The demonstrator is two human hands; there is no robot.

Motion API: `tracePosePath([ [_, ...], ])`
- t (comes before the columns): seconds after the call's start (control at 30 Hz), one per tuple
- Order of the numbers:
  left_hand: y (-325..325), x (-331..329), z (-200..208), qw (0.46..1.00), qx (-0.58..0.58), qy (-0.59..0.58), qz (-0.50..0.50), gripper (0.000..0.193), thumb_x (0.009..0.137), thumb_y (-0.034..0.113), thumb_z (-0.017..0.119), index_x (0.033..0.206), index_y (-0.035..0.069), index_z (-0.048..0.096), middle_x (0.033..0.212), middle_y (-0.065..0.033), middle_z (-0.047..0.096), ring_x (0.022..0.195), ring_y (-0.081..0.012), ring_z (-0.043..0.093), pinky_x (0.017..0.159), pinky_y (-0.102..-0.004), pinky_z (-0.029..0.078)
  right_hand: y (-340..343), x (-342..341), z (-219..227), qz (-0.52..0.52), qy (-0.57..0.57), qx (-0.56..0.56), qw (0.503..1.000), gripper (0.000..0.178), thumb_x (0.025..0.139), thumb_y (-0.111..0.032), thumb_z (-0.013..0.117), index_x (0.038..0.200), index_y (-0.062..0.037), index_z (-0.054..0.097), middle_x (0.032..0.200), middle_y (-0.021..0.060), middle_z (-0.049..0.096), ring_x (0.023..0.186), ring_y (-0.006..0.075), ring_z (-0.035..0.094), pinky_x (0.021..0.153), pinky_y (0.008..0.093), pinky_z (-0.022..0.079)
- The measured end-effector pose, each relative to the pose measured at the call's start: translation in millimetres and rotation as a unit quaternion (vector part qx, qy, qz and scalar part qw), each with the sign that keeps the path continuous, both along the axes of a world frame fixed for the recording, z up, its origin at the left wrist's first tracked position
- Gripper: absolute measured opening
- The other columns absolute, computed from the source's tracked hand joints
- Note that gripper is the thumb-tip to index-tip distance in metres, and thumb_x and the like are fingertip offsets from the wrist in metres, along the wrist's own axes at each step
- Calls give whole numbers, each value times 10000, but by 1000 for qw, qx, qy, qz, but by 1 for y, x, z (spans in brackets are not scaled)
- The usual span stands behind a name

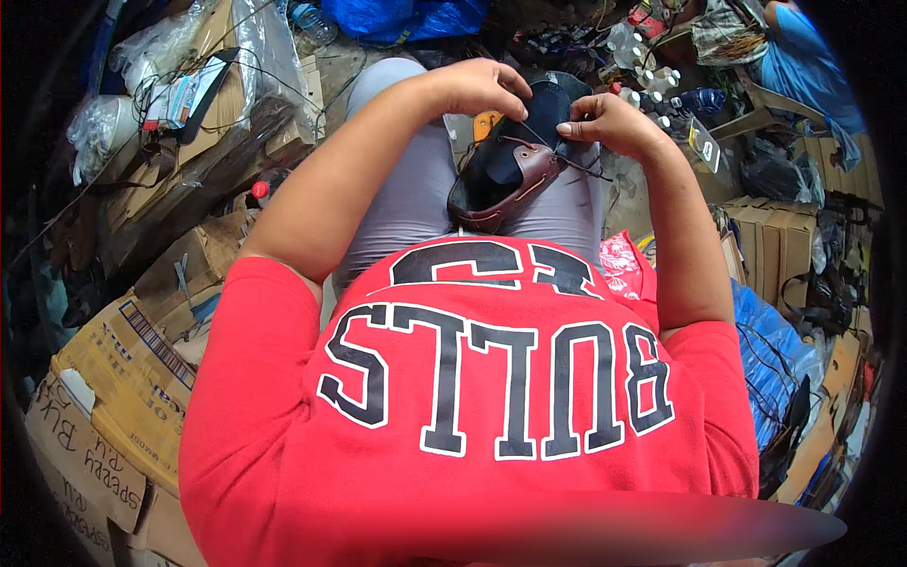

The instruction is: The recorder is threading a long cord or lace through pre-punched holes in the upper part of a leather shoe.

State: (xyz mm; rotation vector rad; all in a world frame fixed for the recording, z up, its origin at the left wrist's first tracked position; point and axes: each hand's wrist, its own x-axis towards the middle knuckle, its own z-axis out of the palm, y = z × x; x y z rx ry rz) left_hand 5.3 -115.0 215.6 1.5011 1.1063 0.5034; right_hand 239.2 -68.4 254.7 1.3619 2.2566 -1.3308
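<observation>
A dark brown leather boat shoe (543, 170) with a black inside rests across my lap, its heel end toward me. Thin dark shoelace (539, 141) passes over its opening and trails off to the right. Above the shoe's left side, my left hand (484, 90) is closed, fingertips pinched around the lace. My right hand (609, 125) pinches at the lace from the shoe's right edge, thumb against forefinger. Just left of the shoe sits an orange object (486, 124), partly hidden by it.
Cardboard boxes (132, 354) crowd the left side, with plastic-wrapped material (255, 66) beyond. Small bottles (652, 80) cluster at the far right. A blue bag (406, 17) lies straight ahead, and blue plastic sheeting (770, 331) is near my right arm.
</observation>
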Motion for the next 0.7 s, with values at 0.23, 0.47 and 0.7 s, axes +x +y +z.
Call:
tracePosePath([
  [0.23,12,14,-3,953,168,251,24,226,717,199,715,871,38,675,846,-121,679,761,-268,648,711,-337,502,4,-1,-16,-28,114,-19,993,301,749,-310,753,727,-48,607,602,-37,482,577,70,413,528,250,346],
  [0.47,7,26,16,836,301,450,89,483,641,285,782,1009,68,557,993,-128,581,936,-324,601,776,-408,499,8,-6,-25,-32,90,23,995,282,764,-258,746,760,-50,554,638,-58,462,606,48,418,540,226,348],
  [0.7,-3,24,26,898,411,135,81,342,734,231,710,1010,75,584,1019,-102,562,942,-304,563,821,-368,464,-36,1,8,-35,126,294,947,449,682,-367,767,955,-59,588,780,121,599,664,252,575,615,348,461],
])
